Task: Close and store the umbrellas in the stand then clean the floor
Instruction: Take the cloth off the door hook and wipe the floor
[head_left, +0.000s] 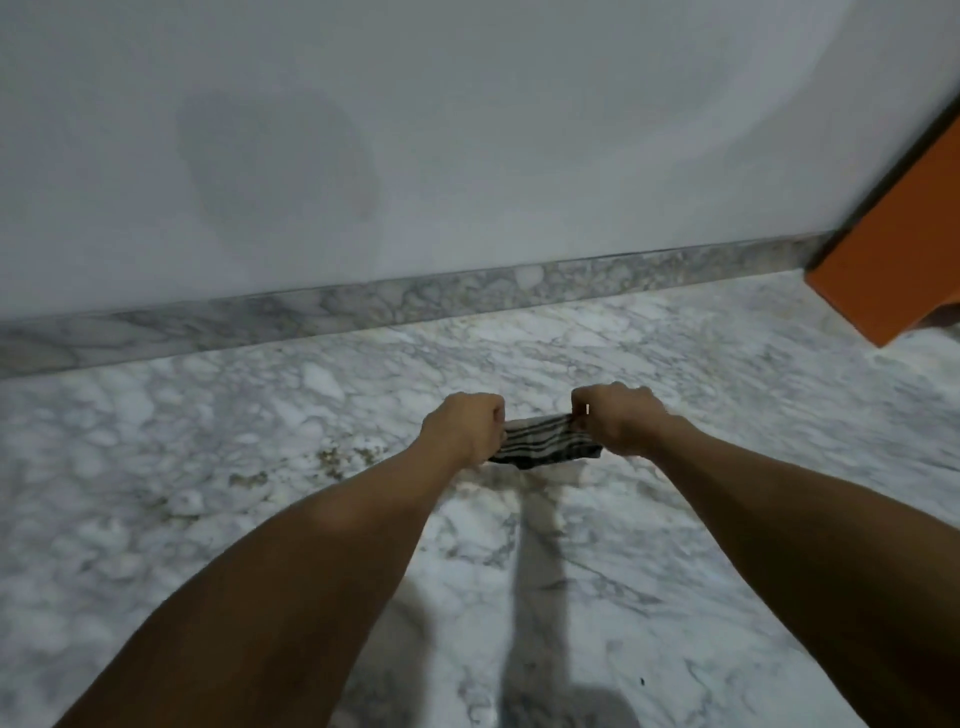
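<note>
Two hands worked one striped cloth (545, 440) at the centre of the frame — the left hand (467, 426) gripped its left end with curled fingers, the right hand (615, 418) pinched its right end, and the cloth was stretched taut between them, low over the marble floor (260, 467). No umbrellas or stand showed anywhere; an orange cabinet corner (893, 260) filled the upper right, a grey wall (415, 130) the top. By my reading the floor-cleaning step was in hand. Brownish specks (343, 460) lay just left of the cloth — the next move likely called for pressing the cloth flat and wiping leftward across them.
</note>
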